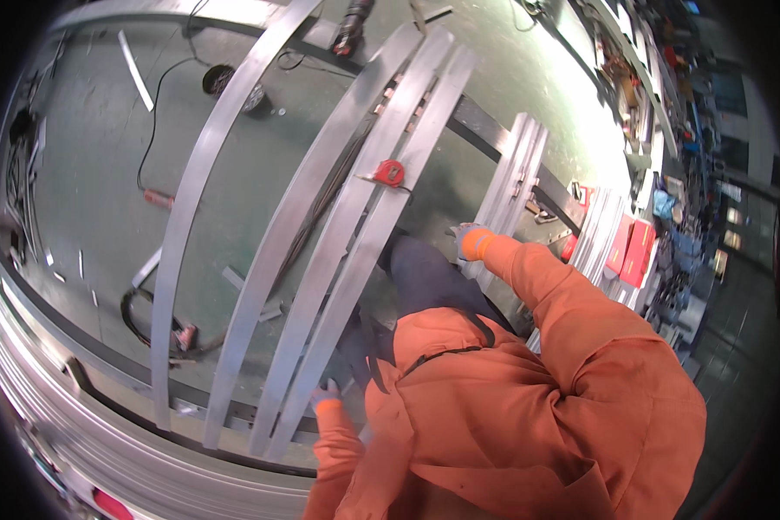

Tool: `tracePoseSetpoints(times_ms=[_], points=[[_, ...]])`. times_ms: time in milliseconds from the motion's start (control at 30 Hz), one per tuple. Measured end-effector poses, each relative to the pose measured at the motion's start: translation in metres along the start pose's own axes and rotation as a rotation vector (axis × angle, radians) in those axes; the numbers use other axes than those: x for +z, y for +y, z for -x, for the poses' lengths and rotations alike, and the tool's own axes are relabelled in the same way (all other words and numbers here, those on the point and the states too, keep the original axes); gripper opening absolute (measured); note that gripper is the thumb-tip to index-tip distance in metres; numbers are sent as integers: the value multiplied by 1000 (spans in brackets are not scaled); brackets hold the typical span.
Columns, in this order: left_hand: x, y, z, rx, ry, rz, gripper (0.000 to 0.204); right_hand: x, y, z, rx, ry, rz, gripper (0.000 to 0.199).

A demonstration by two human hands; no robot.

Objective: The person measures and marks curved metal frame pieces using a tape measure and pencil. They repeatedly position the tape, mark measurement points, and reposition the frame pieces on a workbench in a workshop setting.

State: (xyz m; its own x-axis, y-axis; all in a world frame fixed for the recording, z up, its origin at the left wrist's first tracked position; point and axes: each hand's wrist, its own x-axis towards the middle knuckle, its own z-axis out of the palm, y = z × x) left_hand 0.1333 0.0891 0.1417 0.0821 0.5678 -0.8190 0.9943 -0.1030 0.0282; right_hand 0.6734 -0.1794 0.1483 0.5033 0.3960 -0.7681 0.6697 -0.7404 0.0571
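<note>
My left hand (326,393), in a grey glove, is low in the view beside the near end of a long silver metal bar (355,277). Its fingers are small and blurred, so I cannot make out a grip. My right hand (470,240), gloved too, is held out by the shorter metal profiles (508,186), with at least one finger stretched to the left and nothing visible in it. A red tape measure (390,172) rests on the long bars. Parallel to these lie another long bar (308,204) and a separate one (204,165) farther left.
Dark steel beams (477,126) carry the bars. On the floor are a black bucket (219,80), a red-handled tool (159,198), cables and metal offcuts. A power tool (352,28) lies at the top. Stacked profiles (147,451) line the lower left; red boxes (637,253) stand right.
</note>
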Motion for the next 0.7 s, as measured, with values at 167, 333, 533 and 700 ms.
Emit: tracePoseSetpoints(times_ms=[167, 333, 533, 700], points=[[-52, 35, 48, -3, -48, -39, 45, 16, 38, 73, 56, -332, -307, 39], [-120, 70, -38, 222, -43, 519, 31, 61, -22, 137, 320, -108, -732, 63], [-148, 88, -40, 413, -102, 385, 31, 57, -120, 235, 122, -49, -716, 55], [-93, 32, -3, 491, -222, -8, 29, 74, -112, 286, 52, 138, -898, 47]])
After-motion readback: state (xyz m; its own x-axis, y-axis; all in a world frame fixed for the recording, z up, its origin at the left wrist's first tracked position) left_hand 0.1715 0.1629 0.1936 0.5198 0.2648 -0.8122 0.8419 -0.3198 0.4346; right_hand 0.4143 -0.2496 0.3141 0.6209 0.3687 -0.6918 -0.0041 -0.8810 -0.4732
